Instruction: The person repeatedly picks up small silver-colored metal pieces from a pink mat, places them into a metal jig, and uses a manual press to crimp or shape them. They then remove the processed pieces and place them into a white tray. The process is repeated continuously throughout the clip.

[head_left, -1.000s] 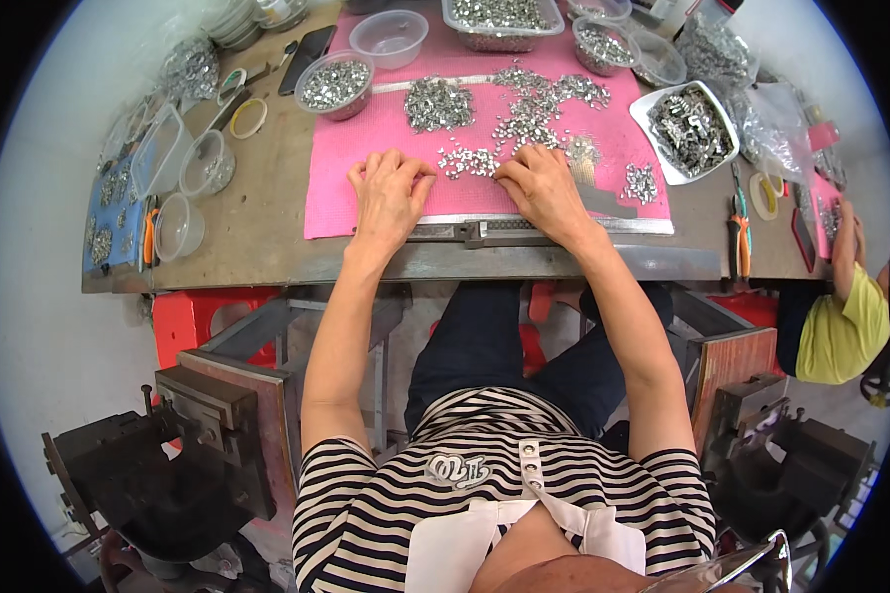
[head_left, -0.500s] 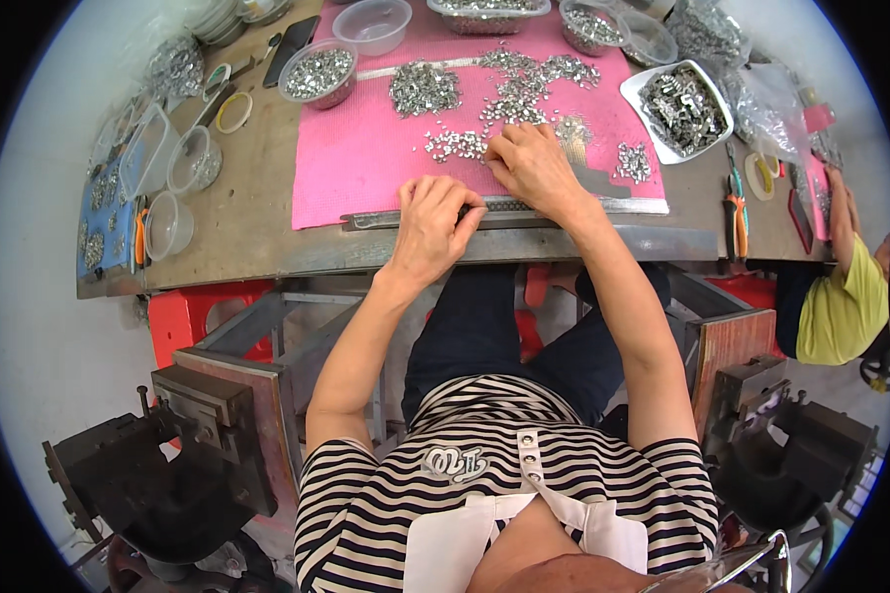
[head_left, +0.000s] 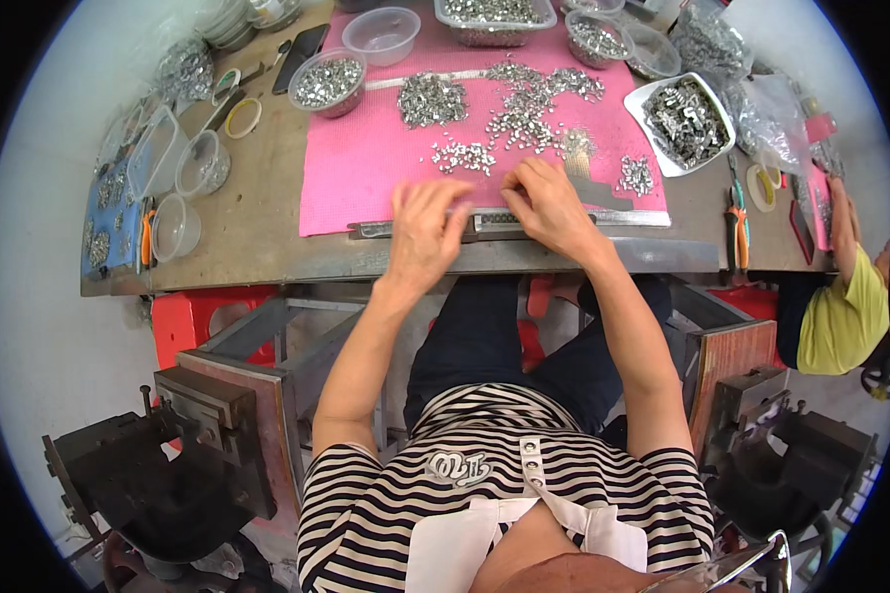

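Observation:
A long metal strip holder (head_left: 499,222) with a row of small dark slots lies along the front edge of a pink mat (head_left: 351,183). Over its left part is my left hand (head_left: 423,232), its thumb apart from the fingers and the fingertips blurred; I see nothing in it. My right hand (head_left: 556,210) is bent down at the slotted row with thumb and fingers drawn together. What those fingertips pinch, if anything, is too small to see. Just beyond the hands lies a loose scatter of small silvery metal pieces (head_left: 462,156).
Larger heaps of metal pieces (head_left: 432,100) cover the mat farther back. A round tub (head_left: 328,83) and a white tray (head_left: 684,124) hold more. Orange-handled pliers (head_left: 737,222) lie right of the mat. At far right sits another person in a yellow top (head_left: 845,316).
My left hand has opened and moved slightly down, off the strip holder, uncovering more of its slotted row. My right hand has drawn back from the loose pieces to the strip holder.

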Action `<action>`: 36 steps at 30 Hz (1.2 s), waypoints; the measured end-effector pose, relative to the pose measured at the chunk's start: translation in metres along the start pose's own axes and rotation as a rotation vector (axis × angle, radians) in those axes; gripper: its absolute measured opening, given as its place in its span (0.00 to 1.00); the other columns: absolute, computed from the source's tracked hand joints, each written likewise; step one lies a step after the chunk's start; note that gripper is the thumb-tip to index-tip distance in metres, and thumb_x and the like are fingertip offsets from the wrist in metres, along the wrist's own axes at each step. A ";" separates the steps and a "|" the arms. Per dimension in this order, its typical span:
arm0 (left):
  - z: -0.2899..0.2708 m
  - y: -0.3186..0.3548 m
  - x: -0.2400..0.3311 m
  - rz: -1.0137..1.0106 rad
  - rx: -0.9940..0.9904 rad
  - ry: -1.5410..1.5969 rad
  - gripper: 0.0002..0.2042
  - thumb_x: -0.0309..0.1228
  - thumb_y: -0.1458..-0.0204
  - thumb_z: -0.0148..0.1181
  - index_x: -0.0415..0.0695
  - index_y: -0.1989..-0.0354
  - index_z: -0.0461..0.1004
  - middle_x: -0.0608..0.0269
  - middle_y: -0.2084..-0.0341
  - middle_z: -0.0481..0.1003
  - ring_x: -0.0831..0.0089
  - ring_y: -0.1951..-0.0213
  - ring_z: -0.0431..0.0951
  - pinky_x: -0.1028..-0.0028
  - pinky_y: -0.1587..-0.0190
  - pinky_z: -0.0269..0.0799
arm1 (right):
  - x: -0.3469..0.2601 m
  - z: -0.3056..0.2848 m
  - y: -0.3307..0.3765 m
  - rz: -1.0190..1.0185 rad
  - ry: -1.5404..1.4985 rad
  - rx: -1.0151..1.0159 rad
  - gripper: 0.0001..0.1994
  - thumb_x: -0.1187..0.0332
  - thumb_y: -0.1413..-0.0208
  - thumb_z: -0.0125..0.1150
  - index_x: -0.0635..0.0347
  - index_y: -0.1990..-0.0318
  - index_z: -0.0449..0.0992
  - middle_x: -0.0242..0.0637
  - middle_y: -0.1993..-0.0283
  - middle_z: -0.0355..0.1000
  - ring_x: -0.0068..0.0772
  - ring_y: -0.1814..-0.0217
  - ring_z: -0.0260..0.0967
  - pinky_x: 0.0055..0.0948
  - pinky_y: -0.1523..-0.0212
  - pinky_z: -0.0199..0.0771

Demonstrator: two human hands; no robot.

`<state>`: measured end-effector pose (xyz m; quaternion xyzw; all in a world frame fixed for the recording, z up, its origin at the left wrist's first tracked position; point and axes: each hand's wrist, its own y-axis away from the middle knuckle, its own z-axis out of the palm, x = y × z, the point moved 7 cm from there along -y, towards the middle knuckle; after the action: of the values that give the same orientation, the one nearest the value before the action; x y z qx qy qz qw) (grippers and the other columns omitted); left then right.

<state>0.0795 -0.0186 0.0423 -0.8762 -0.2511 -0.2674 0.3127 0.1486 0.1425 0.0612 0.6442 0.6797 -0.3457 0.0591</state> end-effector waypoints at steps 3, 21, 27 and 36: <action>-0.008 -0.012 -0.012 0.005 0.057 -0.286 0.20 0.38 0.34 0.55 0.45 0.36 0.73 0.56 0.35 0.70 0.46 0.31 0.62 0.34 0.30 0.43 | -0.011 0.001 0.016 -0.015 -0.089 0.000 0.06 0.74 0.47 0.66 0.61 0.65 0.74 0.39 0.64 0.70 0.43 0.59 0.69 0.40 0.55 0.64; -0.027 -0.011 -0.024 -0.109 0.163 -0.220 0.03 0.32 0.44 0.65 0.49 0.63 0.82 0.71 0.68 0.79 0.67 0.58 0.74 0.52 0.41 0.53 | -0.013 0.001 0.006 -0.123 0.094 0.082 0.05 0.72 0.45 0.66 0.59 0.63 0.78 0.38 0.64 0.71 0.43 0.58 0.70 0.41 0.53 0.66; -0.019 -0.018 -0.020 -0.087 0.095 -0.279 0.03 0.32 0.46 0.67 0.50 0.65 0.82 0.71 0.69 0.77 0.66 0.58 0.72 0.51 0.42 0.53 | 0.006 0.022 -0.019 -0.020 0.256 0.087 0.05 0.70 0.44 0.65 0.60 0.63 0.79 0.40 0.63 0.73 0.44 0.56 0.71 0.42 0.51 0.67; -0.012 -0.025 -0.022 0.024 0.014 -0.357 0.04 0.31 0.46 0.67 0.49 0.64 0.80 0.68 0.66 0.75 0.64 0.55 0.72 0.48 0.40 0.52 | 0.020 0.021 -0.023 0.018 0.116 0.027 0.04 0.70 0.43 0.63 0.60 0.63 0.80 0.41 0.63 0.73 0.45 0.56 0.71 0.43 0.50 0.67</action>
<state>0.0442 -0.0155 0.0464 -0.9105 -0.2938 -0.1022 0.2726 0.1166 0.1496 0.0439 0.6700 0.6715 -0.3163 0.0139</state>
